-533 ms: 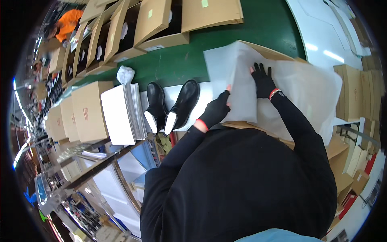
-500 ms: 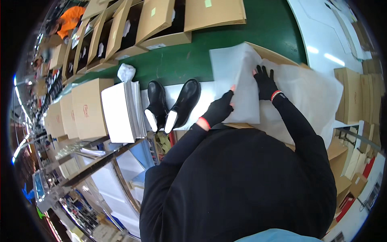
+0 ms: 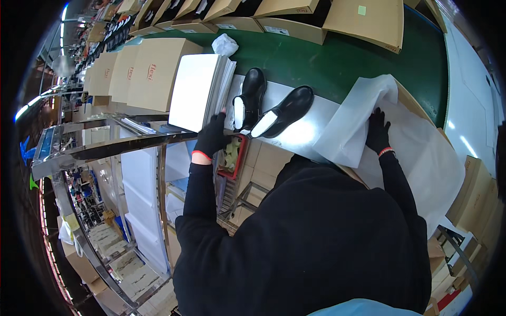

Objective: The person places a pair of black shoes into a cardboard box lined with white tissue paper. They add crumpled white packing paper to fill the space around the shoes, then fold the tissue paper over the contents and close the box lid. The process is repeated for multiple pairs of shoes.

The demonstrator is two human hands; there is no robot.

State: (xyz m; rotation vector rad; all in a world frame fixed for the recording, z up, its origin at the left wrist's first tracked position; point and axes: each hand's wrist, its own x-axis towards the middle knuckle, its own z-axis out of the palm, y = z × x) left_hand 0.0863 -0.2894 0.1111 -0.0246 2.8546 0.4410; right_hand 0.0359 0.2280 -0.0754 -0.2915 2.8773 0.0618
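Observation:
My left hand (image 3: 212, 135), in a black glove with bare fingertips, is at the near right edge of a stack of white sheets (image 3: 194, 90). Its fingers point forward and are partly apart; whether they touch the stack is unclear. Just right of that stack lie two glossy black shoes, the left shoe (image 3: 254, 88) and the right shoe (image 3: 293, 105), with white material at their openings. My right hand (image 3: 378, 132), gloved alike, rests with spread fingers on white wrapping paper (image 3: 416, 158), which lines an open cardboard box (image 3: 414, 102). A folded-over flap of paper (image 3: 352, 124) lies beside it.
Open cardboard boxes (image 3: 295, 30) line the back of the green tabletop (image 3: 348, 63). Closed boxes (image 3: 158, 73) stand left of the stack, near a crumpled white ball (image 3: 225, 45). A metal frame (image 3: 132, 143) runs along the near left. A red crate (image 3: 234, 158) sits below.
My left hand has left the wrapping paper and moved left to the white stack. My right hand stays on the paper. The view has turned toward the left.

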